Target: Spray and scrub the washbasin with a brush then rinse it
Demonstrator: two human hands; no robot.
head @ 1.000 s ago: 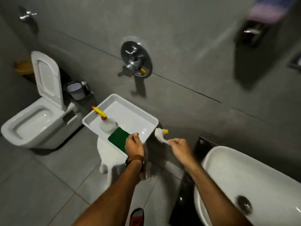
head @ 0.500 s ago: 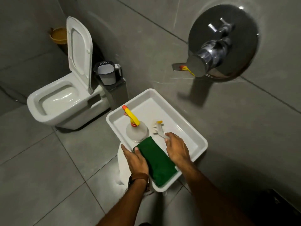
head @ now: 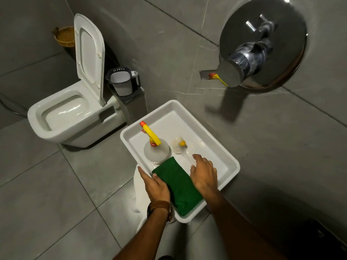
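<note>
1. Head view: the only legible writing is "JOYO", white letters on the dark rim of a mug (head: 122,82) that stands on a ledge between the toilet (head: 75,117) and the wall.
2. No other brand or label can be read; the spray bottle (head: 155,150) shows none.
3. A white tray (head: 221,156) sits on a white stool (head: 139,194) near the wall, right of the toilet.
4. The bottle stands upright at the tray's left side, its yellow trigger head pointing far-left.
5. The brush (head: 178,145) lies in the tray just right of the bottle, bristle head far, clear handle running near toward the right hand.
6. A green cloth (head: 178,186) lies at the tray's near end, between the two hands.
7. Half a second ago the right hand gripped the brush handle; now the brush rests on the tray floor.
8. The right hand (head: 203,175) is spread with loose fingers over the handle's near end; whether it touches the handle cannot be told.
9. The left hand (head: 155,184) keeps flat on the tray's near-left rim, fingers extended, touching the cloth's edge, holding nothing.
10. A second ago the washbasin was at the right; it is now out of frame.
11. A chrome tap (head: 249,59) juts from the wall at far right.
</note>
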